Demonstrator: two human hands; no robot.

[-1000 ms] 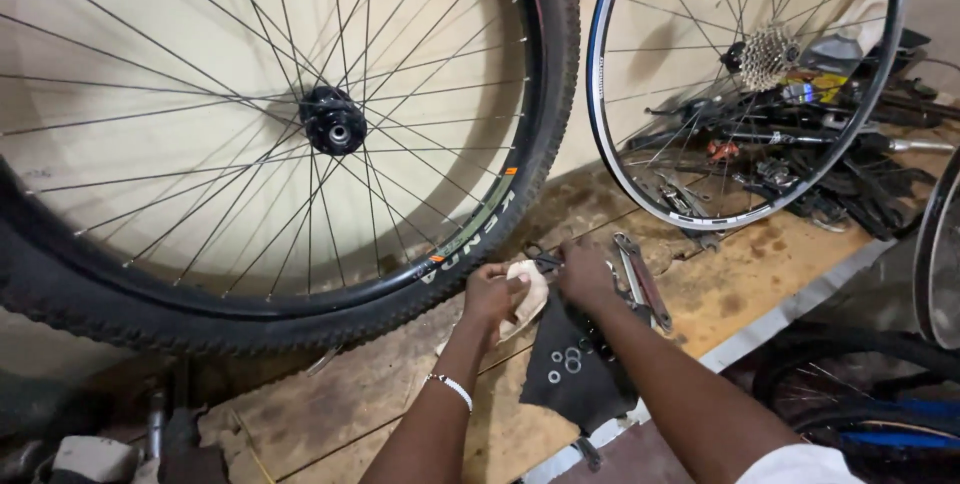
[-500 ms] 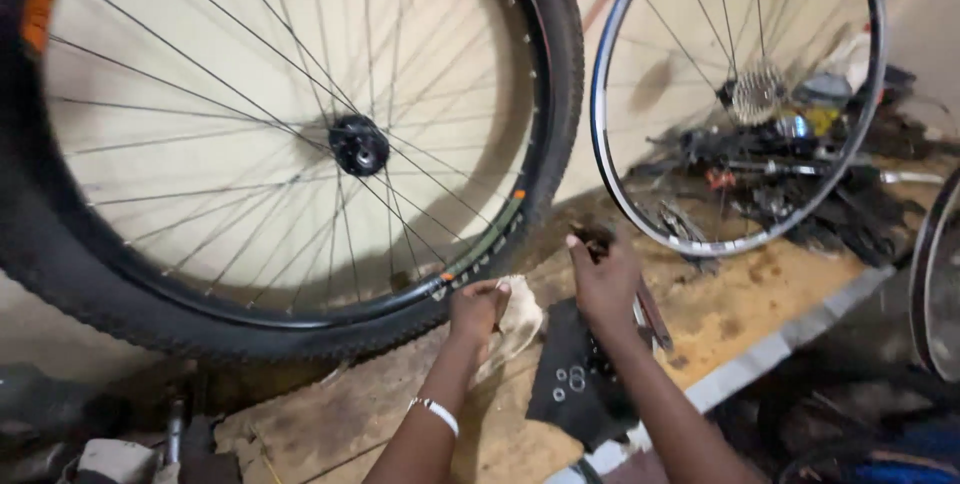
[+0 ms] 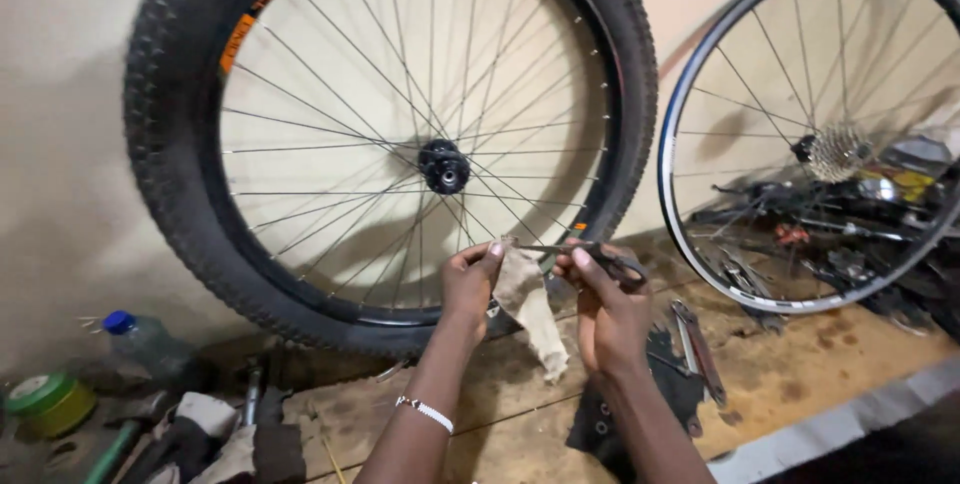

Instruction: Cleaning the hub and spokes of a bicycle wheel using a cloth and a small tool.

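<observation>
My left hand [image 3: 470, 282] pinches the top of a dirty beige rag [image 3: 532, 312] that hangs down between both hands. My right hand [image 3: 605, 306] grips a thin metal rod [image 3: 545, 247] by its dark end. The rod runs level to the fingertips of my left hand, across the rag's top. Both hands are raised in front of the lower rim of a large wheel with a knobby black tyre [image 3: 170, 154]. Its black hub [image 3: 443, 166] sits just above my hands.
A second, thinner wheel [image 3: 682, 94] with a cassette [image 3: 838, 152] leans on the wall at the right, with bike parts piled behind it. On the wooden bench [image 3: 800, 364] lie a black pouch [image 3: 660, 389] and a metal tool [image 3: 695, 344]. A blue-capped bottle [image 3: 140, 339] and a green tape roll [image 3: 45, 399] sit at the left.
Both hands have risen from the bench with the rag. The right hand has moved from the pouch to the rod, held level between the hands. The view has shifted left and up.
</observation>
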